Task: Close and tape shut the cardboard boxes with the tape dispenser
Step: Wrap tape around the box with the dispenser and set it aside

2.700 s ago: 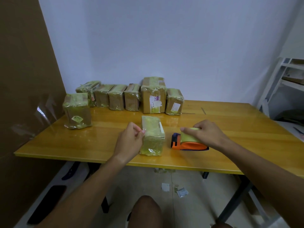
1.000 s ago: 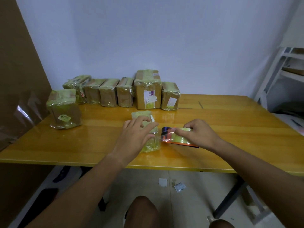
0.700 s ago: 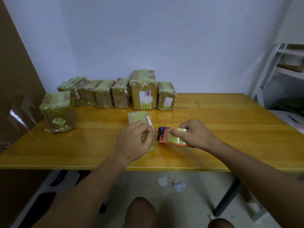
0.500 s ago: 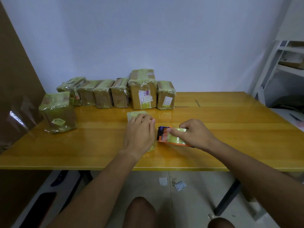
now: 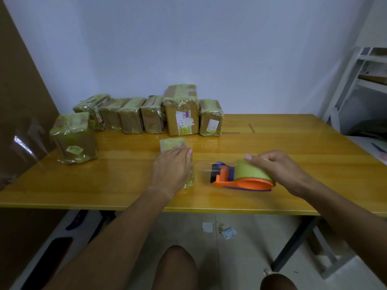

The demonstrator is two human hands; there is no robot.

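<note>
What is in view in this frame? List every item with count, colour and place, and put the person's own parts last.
Small box: one, yellow-green taped, table centre, under left hand.
Tape dispenser: one, orange and purple, right of it.
Row of boxes: six, brown, taped, along wall.
Lone box: one, brown, table's left.
Table: one, yellow wood.
Shelf: one, white, far right.
Scraps: few, pale, on floor.
Left hand: flat on small box.
Right hand: gripping dispenser.
</note>
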